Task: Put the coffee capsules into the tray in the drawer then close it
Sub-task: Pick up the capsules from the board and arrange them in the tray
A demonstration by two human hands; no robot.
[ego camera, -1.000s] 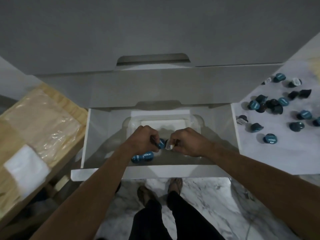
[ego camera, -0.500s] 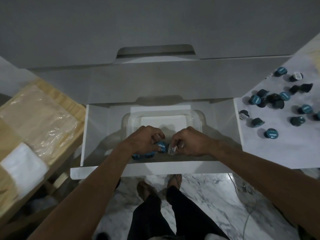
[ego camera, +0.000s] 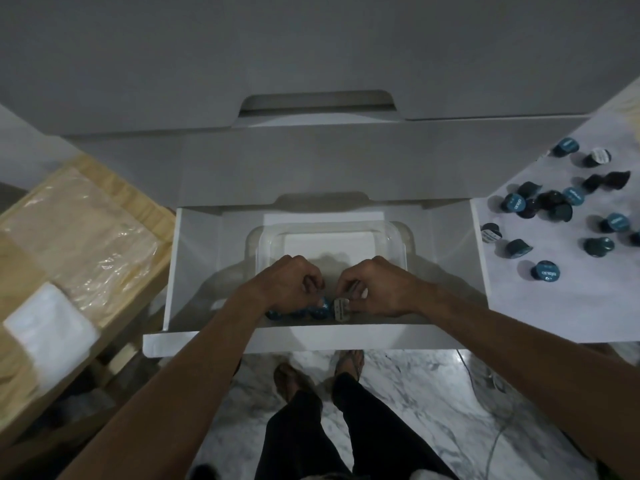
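Over the tray [ego camera: 398, 233] in the open drawer [ego camera: 194, 258]: left hand [ego camera: 289, 284] pinching a blue capsule [ego camera: 320, 308], right hand [ego camera: 375, 287] pinching a white-lidded one [ego camera: 341, 308], low for gentle placing. More waiting on the counter [ego camera: 561, 306].

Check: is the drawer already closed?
No. The drawer stands pulled out, with both hands inside it over the clear tray.

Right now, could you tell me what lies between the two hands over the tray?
In the head view, two capsules: a blue capsule and a white-lidded capsule.
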